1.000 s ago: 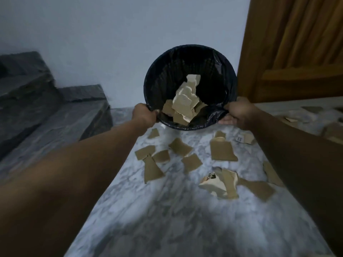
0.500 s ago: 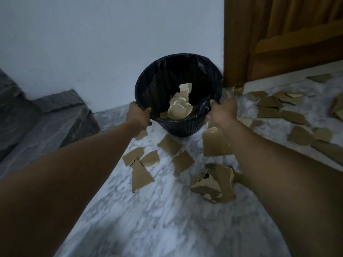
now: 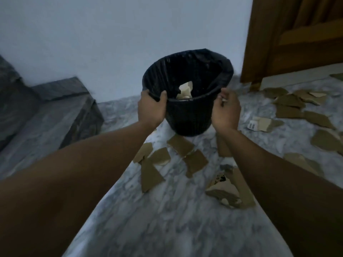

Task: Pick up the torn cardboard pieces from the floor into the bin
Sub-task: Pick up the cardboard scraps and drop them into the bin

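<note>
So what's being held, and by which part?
The left hand has the bin by its rim. The right hand is at the rim too; its grip is unclear.

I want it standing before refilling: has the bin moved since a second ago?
Yes: the bin has tipped upright and come down toward the marble floor.

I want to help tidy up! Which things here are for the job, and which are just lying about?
For the job: black bin, torn cardboard pieces on the floor, left hand gripping its rim, right hand beside it.
Just lying about: wooden door, stone steps, wall.
</note>
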Available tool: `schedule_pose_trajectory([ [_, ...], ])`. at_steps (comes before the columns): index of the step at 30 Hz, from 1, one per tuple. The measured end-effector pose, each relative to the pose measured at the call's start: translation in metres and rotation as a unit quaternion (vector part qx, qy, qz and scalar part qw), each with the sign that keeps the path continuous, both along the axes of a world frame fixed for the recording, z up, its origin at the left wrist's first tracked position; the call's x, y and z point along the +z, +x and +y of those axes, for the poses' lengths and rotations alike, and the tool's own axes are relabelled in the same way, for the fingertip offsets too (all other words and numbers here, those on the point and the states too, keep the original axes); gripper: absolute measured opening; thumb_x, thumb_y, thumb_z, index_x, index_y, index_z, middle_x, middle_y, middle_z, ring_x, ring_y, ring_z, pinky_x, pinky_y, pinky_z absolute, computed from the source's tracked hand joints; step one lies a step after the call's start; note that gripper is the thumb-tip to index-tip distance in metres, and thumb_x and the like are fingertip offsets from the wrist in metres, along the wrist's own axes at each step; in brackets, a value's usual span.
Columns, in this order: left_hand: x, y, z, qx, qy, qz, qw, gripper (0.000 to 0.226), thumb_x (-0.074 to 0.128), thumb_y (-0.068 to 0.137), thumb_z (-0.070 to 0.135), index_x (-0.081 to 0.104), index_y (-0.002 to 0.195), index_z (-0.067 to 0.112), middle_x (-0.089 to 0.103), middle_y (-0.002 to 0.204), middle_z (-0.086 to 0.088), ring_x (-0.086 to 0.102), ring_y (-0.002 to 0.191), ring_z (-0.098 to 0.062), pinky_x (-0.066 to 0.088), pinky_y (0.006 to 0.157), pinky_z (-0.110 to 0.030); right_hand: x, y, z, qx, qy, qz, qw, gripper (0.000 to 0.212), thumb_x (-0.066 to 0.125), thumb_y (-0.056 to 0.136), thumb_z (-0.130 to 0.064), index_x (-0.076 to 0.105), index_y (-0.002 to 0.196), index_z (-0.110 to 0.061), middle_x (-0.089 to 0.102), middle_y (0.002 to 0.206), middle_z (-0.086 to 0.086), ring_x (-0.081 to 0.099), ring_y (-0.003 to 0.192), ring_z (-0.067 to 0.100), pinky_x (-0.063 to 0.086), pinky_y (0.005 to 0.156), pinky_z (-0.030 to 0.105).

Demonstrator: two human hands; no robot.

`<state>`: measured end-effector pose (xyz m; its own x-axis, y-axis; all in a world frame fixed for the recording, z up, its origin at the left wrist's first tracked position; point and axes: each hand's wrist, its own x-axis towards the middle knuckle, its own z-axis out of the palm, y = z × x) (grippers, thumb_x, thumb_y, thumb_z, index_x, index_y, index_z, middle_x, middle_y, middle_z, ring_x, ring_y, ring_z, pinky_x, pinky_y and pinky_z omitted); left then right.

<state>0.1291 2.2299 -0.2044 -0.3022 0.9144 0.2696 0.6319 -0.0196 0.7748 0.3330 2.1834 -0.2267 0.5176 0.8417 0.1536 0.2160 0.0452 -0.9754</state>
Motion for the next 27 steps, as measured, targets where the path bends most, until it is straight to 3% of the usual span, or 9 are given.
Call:
schedule_pose_trajectory([
  [5, -0.001, -0.018, 0.003, -0.012, 0.019, -0.091, 0.996, 0.043, 0.041, 0.082, 0.072, 0.05, 0.091, 0.03, 0.069, 0.082, 0.003, 0.07, 0.071, -0.023, 0.06, 0.07, -0.046, 0.014, 0.01, 0.001, -0.015, -0.013, -0.064, 0.998, 0.033, 0.047, 0.102, -0.017, 0.054, 0.134, -0.014, 0.062, 0.127, 0.003, 0.057, 0.109, 0.013, 0.045, 0.094, 0.026],
  [8, -0.005, -0.032, -0.015, -0.009, -0.007, -0.118, 0.993, 0.038, 0.039, 0.09, 0.061, 0.05, 0.102, 0.026, 0.064, 0.08, 0.003, 0.068, 0.073, -0.028, 0.059, 0.071, -0.047, 0.018, 0.01, -0.012, 0.01, -0.057, -0.104, 0.993, 0.038, 0.047, 0.103, -0.018, 0.05, 0.139, -0.009, 0.056, 0.137, 0.01, 0.053, 0.124, 0.024, 0.044, 0.105, 0.037],
  [12, -0.052, -0.062, -0.032, -0.056, -0.146, 0.013, 0.988, 0.028, 0.056, 0.094, 0.039, 0.055, 0.112, 0.017, 0.066, 0.097, -0.004, 0.065, 0.091, -0.027, 0.05, 0.074, -0.032, -0.013, 0.0, -0.052, -0.013, -0.098, -0.13, 0.987, 0.038, 0.048, 0.103, -0.017, 0.05, 0.138, -0.003, 0.055, 0.137, 0.017, 0.052, 0.125, 0.031, 0.039, 0.101, 0.034],
  [15, -0.096, -0.071, -0.045, -0.179, -0.239, 0.112, 0.948, 0.031, 0.063, 0.091, 0.035, 0.056, 0.112, 0.014, 0.067, 0.106, -0.013, 0.063, 0.101, -0.03, 0.05, 0.086, -0.036, -0.057, -0.004, -0.091, -0.002, -0.195, -0.182, 0.964, 0.034, 0.05, 0.101, -0.017, 0.057, 0.13, -0.001, 0.061, 0.127, 0.017, 0.058, 0.114, 0.033, 0.044, 0.09, 0.035],
  [17, -0.12, -0.076, -0.058, -0.239, -0.277, 0.21, 0.907, 0.044, 0.058, 0.092, 0.043, 0.054, 0.122, 0.012, 0.062, 0.12, -0.015, 0.059, 0.111, -0.031, 0.048, 0.096, -0.042, -0.082, -0.009, -0.113, 0.027, -0.303, -0.23, 0.924, 0.039, 0.052, 0.098, -0.029, 0.058, 0.129, -0.005, 0.062, 0.125, 0.018, 0.062, 0.109, 0.033, 0.05, 0.091, 0.039],
  [19, -0.139, -0.081, -0.075, -0.261, -0.333, 0.323, 0.847, 0.069, 0.049, 0.092, 0.056, 0.039, 0.144, 0.012, 0.046, 0.143, -0.015, 0.047, 0.128, -0.032, 0.04, 0.107, -0.044, -0.096, -0.017, -0.133, 0.1, -0.4, -0.333, 0.848, 0.052, 0.05, 0.093, -0.046, 0.057, 0.13, -0.009, 0.059, 0.13, 0.014, 0.06, 0.114, 0.034, 0.048, 0.097, 0.041],
  [21, -0.153, -0.084, -0.091, -0.268, -0.357, 0.362, 0.818, 0.077, 0.045, 0.092, 0.062, 0.032, 0.149, 0.012, 0.034, 0.152, -0.014, 0.035, 0.138, -0.033, 0.03, 0.114, -0.044, -0.111, -0.028, -0.149, 0.132, -0.449, -0.361, 0.807, 0.056, 0.057, 0.092, -0.05, 0.052, 0.135, -0.015, 0.05, 0.138, 0.009, 0.053, 0.121, 0.033, 0.046, 0.1, 0.043],
  [23, -0.163, -0.084, -0.111, -0.262, -0.337, 0.364, 0.828, 0.066, 0.047, 0.092, 0.059, 0.043, 0.139, 0.013, 0.039, 0.145, -0.012, 0.035, 0.136, -0.033, 0.035, 0.109, -0.045, -0.124, -0.044, -0.165, 0.113, -0.452, -0.338, 0.818, 0.056, 0.061, 0.091, -0.046, 0.046, 0.139, -0.022, 0.041, 0.142, 0.007, 0.044, 0.125, 0.033, 0.046, 0.098, 0.045],
  [27, -0.159, -0.08, -0.148, -0.262, -0.252, 0.341, 0.867, 0.046, 0.056, 0.09, 0.051, 0.056, 0.118, 0.014, 0.046, 0.13, -0.005, 0.033, 0.133, -0.032, 0.049, 0.092, -0.042, -0.136, -0.08, -0.176, 0.114, -0.4, -0.397, 0.818, 0.057, 0.061, 0.091, -0.039, 0.039, 0.142, -0.029, 0.035, 0.145, 0.005, 0.037, 0.128, 0.032, 0.041, 0.099, 0.05],
])
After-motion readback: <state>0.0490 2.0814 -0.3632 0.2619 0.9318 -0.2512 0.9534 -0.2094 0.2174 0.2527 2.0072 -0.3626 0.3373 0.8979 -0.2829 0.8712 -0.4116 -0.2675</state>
